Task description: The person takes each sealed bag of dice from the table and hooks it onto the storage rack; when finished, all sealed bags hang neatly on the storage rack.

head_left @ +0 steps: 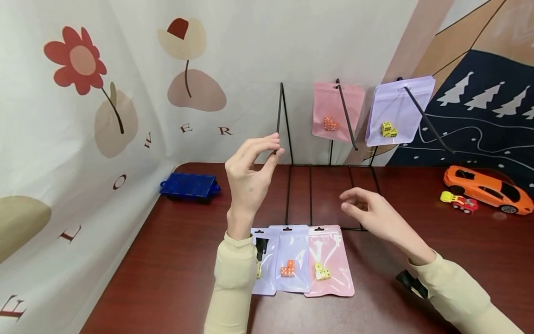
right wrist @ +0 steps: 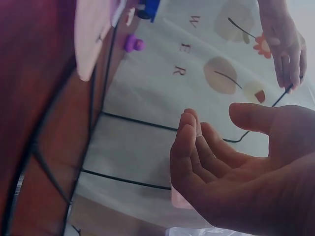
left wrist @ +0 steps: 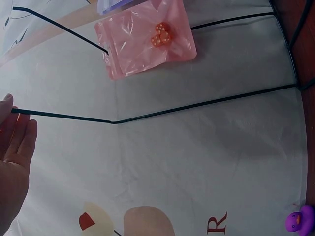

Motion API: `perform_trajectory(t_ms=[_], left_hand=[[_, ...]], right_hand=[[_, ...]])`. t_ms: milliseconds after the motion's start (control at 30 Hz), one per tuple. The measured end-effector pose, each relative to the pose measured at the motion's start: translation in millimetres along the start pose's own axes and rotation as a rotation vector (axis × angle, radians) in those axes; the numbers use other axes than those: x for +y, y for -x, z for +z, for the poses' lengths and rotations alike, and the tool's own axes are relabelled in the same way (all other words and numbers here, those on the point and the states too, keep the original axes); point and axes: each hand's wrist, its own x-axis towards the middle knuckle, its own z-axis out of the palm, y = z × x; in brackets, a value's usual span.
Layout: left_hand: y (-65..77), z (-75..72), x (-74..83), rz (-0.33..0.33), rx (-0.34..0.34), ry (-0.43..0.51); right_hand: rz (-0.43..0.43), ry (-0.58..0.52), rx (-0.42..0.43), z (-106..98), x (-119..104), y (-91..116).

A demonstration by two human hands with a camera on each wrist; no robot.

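My left hand (head_left: pixel 250 171) pinches the front tip of the left prong (left wrist: pixel 64 116) of a black wire display rack (head_left: pixel 310 199); no bag hangs on this prong. On the middle prong hangs a pink zip pouch (head_left: pixel 348 99) with orange dice. The right prong carries lilac pouches (head_left: pixel 402 106), the front one with yellow dice. My right hand (head_left: pixel 379 213) hovers in front of the rack, fingers loosely bent and holding nothing. Below lie a pink pouch (head_left: pixel 335 246) with yellow dice, a lilac pouch (head_left: pixel 294 246) with orange dice, and another lilac pouch (head_left: pixel 269 278) partly behind my left arm.
A blue toy trailer (head_left: pixel 189 185) stands at the back left. To the right are an orange toy car (head_left: pixel 486 188) and a small red and yellow toy vehicle (head_left: pixel 460 202). A purple rubber duck (left wrist: pixel 298 220) shows in the left wrist view. Printed cloth (head_left: pixel 250 46) hangs behind.
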Motion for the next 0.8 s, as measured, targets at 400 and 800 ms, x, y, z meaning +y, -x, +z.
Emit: perform_trajectory(t_ms=[400,800], left_hand=[[-2.3,2.7,0.9,0.010,-0.006,-0.027],[1.2,0.3,3.7,-0.008,-0.003,-0.023]], right_hand=[[-0.018,-0.062,-0.052,5.9,15.6,26.9],[-0.029,-0.129,-0.173,17.4,25.0,45.7]])
